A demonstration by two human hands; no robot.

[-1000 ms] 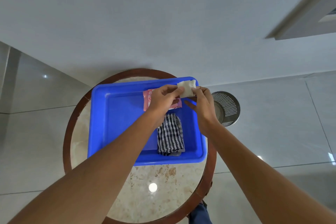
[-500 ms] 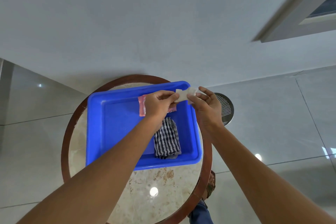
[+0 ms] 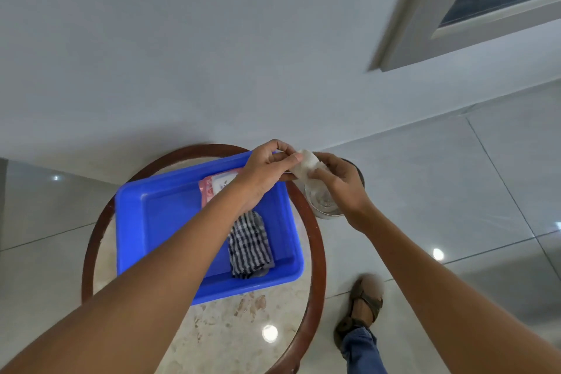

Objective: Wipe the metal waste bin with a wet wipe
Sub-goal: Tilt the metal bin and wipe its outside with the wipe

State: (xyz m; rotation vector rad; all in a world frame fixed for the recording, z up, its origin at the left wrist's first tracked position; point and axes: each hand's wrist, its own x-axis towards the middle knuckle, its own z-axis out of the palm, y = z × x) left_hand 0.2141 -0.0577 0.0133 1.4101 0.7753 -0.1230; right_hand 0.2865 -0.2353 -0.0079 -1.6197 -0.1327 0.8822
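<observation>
I am pinching one white wet wipe (image 3: 307, 165) between my left hand (image 3: 267, 171) and my right hand (image 3: 341, 184), each grip closed on it, just above frame centre. One metal waste bin (image 3: 321, 206) is sitting on the floor beneath my right hand. On the round worktop (image 3: 230, 319), one blue tray (image 3: 170, 215) is holding one checked cloth (image 3: 249, 244) and one wipes packet (image 3: 217, 187).
</observation>
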